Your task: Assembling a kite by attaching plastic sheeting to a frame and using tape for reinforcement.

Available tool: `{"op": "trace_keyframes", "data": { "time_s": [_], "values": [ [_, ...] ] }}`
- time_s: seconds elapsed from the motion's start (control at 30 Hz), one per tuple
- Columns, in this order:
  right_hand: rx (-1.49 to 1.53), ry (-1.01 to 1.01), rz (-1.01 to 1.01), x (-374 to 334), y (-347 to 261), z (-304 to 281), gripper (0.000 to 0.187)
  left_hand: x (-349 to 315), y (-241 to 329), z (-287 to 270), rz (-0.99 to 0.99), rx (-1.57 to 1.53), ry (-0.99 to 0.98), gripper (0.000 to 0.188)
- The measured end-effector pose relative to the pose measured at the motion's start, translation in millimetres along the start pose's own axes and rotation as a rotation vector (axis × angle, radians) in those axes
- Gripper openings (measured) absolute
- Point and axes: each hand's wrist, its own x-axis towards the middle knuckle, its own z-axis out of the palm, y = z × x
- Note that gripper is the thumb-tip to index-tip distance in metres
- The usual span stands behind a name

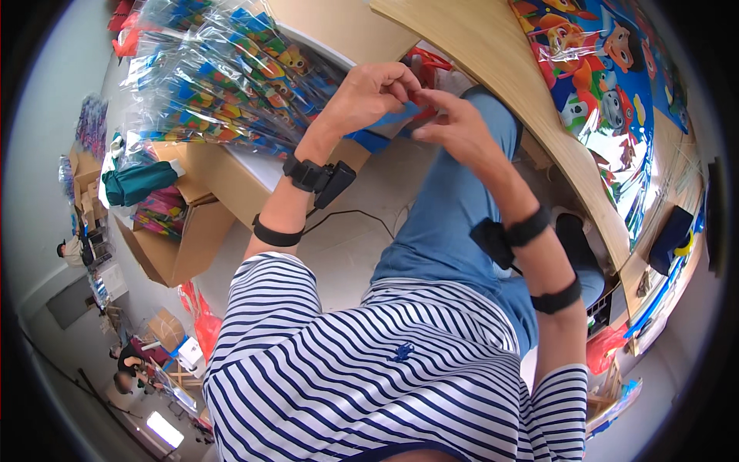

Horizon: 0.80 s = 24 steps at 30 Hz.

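Observation:
My left hand [363,98] is raised in front of me, its fingers curled with thumb and fingertips pressed together. Close beside it, my right hand [459,129] has its thumb and index finger drawn toward the left fingertips. Whatever lies between the fingers is too small to make out. Just below the fingertips show a bit of blue [397,117] and a bit of red; I cannot tell whether either hand holds them. Left of my left hand, a heap of flat cartoon-printed pieces in clear plastic [239,77] rests on a cardboard box [231,181].
A pale wooden table [469,38] curves along the right, bearing shiny blue cartoon-printed sheets [600,85]. On the left stands an open carton [173,246] with a dark green cloth [138,183] at its top. A black cable [350,212] crosses the floor. People work far left.

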Motion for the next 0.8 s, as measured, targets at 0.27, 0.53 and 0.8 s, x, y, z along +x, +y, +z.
{"op": "trace_keyframes", "data": {
  "time_s": [0.27, 0.53, 0.8],
  "values": [
    [0.576, -0.014, 0.367, 19.4, 26.3, 57.5, 0.017, -19.7, -28.2, -2.5, -0.038, -0.257, 0.164, 0.028],
    [0.560, 0.119, 0.291, 16.4, 33.7, 57.2, 0.009, -48.3, -183.5, 12.6, -0.148, 0.611, 0.444, 0.030],
    [0.558, 0.251, 0.216, 15.1, 24.4, 23.5, 0.015, -59.5, -210.3, 10.1, -0.296, -0.140, 0.497, 0.026]
  ]
}}
